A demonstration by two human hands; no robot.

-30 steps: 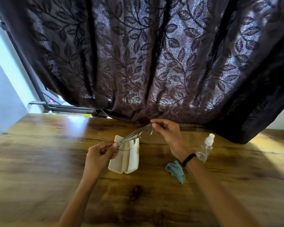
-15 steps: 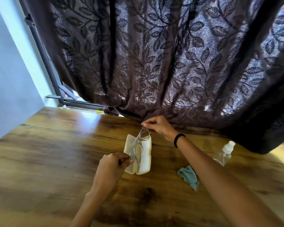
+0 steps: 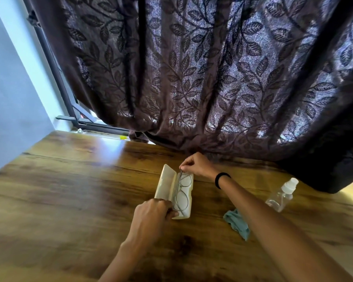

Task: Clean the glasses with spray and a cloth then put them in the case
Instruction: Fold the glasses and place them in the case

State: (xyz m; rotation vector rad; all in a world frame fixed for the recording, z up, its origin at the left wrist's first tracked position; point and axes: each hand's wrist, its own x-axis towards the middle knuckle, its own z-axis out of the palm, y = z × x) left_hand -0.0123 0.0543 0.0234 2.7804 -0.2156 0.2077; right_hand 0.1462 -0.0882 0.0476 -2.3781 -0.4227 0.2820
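The glasses (image 3: pixel 182 193) at the case (image 3: pixel 166 181), lower centre, seem light and fragile; left hand (image 3: pixel 152 213) and right hand (image 3: pixel 199 165) sensibly pinch the frame ends.

One wide-angle camera, worn on the person's head, is looking forward and down across the wooden table (image 3: pixel 69 200). It is facing 12 o'clock, where the curtain (image 3: pixel 192 78) is filling the upper half of the view. It is sitting near enough that the forearms (image 3: pixel 273 220) are reaching in from 5 and 6 o'clock. A pale wall (image 3: pixel 8 98) is edging 9 o'clock.
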